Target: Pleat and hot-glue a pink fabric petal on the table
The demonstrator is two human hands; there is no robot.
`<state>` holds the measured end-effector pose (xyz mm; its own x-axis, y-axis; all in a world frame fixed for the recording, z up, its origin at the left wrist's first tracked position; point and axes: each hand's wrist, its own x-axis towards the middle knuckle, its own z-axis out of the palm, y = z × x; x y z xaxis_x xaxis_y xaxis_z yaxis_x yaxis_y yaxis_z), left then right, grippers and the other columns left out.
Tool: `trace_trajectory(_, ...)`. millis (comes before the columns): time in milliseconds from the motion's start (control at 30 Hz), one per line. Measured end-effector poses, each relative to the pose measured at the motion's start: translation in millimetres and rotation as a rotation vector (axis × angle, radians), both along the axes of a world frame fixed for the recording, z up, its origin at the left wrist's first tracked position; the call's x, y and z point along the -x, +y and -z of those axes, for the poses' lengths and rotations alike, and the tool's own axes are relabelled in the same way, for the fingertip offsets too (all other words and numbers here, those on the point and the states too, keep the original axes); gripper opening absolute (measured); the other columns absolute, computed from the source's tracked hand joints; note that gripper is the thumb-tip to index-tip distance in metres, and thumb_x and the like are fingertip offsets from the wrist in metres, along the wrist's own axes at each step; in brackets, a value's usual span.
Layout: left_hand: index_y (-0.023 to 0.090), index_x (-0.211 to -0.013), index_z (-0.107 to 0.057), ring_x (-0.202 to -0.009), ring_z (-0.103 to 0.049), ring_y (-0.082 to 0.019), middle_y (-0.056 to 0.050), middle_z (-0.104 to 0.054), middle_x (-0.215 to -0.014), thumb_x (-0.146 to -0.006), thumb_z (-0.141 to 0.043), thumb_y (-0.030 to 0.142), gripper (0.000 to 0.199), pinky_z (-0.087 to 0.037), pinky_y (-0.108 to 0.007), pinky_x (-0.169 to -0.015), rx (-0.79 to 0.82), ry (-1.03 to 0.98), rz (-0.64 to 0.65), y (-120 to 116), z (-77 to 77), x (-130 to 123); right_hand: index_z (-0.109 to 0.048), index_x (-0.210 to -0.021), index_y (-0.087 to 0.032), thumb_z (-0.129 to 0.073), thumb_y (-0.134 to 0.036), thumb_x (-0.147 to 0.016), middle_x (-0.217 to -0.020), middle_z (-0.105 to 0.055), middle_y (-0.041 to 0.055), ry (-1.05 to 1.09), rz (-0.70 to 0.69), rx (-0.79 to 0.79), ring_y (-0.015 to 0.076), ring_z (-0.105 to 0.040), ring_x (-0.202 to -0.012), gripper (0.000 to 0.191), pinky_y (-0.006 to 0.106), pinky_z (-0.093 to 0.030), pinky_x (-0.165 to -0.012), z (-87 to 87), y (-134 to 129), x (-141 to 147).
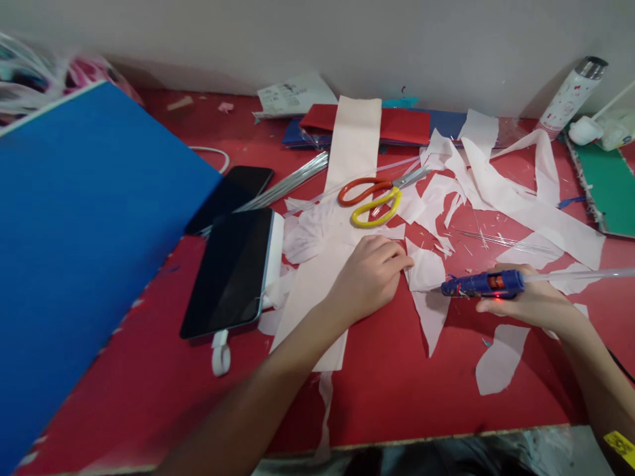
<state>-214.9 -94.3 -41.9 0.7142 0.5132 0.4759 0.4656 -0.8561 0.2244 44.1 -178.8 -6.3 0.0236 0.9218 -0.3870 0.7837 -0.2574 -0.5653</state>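
My right hand (526,304) is wrapped round a blue hot glue gun (481,284); a red light glows on it and a clear glue stick (585,274) sticks out of its back. Its nozzle is over a pale pink crepe paper petal (430,317) lying on the table, though I cannot tell whether it touches. My left hand (372,271) has its fingers closed at the left edge of this petal. Under the left wrist runs a long pale paper strip (310,317). Scissors (370,203) with one orange and one yellow handle lie beyond the left hand.
A tablet (231,271) and a dark phone (243,182) lie to the left, beside a big blue board (89,251). Paper scraps (530,205) and thin wires (510,243) are spread at right. A white flask (570,99) leans by the wall near a green board (608,178).
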Motion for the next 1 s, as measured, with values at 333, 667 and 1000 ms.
trace_trajectory(333,0.016,-0.083,-0.064,-0.076,-0.05,-0.018,-0.005,-0.062,-0.077,-0.082,-0.037,0.002,0.03,-0.041,-0.035,-0.074,0.01,0.013,-0.005,0,0.9,1,-0.063,-0.072,-0.021,-0.069,-0.06,-0.06,-0.068,-0.063,0.0026,-0.011,0.031,0.035,0.0174,-0.06,-0.059,0.042,0.027,-0.043,-0.048,-7.1,1,2)
trace_trajectory(667,0.017,-0.082,-0.064,-0.075,-0.051,-0.017,-0.005,-0.063,-0.076,-0.082,-0.037,0.003,0.031,-0.042,-0.035,-0.074,0.01,0.015,-0.006,0,0.3,1,-0.068,-0.074,-0.023,-0.068,-0.053,-0.063,-0.071,-0.064,0.0015,-0.044,-0.012,0.03,0.0175,-0.061,-0.063,0.033,0.026,-0.043,-0.051,-3.7,1,-5)
trace_trajectory(1000,0.018,-0.083,-0.064,-0.076,-0.051,-0.018,-0.004,-0.062,-0.077,-0.082,-0.037,0.003,0.031,-0.042,-0.036,-0.074,0.024,0.025,-0.007,0,1.6,1,-0.067,-0.078,-0.022,-0.068,-0.051,-0.064,-0.068,-0.066,-0.0001,0.015,-0.004,0.083,0.0157,-0.059,-0.061,0.032,0.025,-0.043,-0.051,-8.5,2,-10)
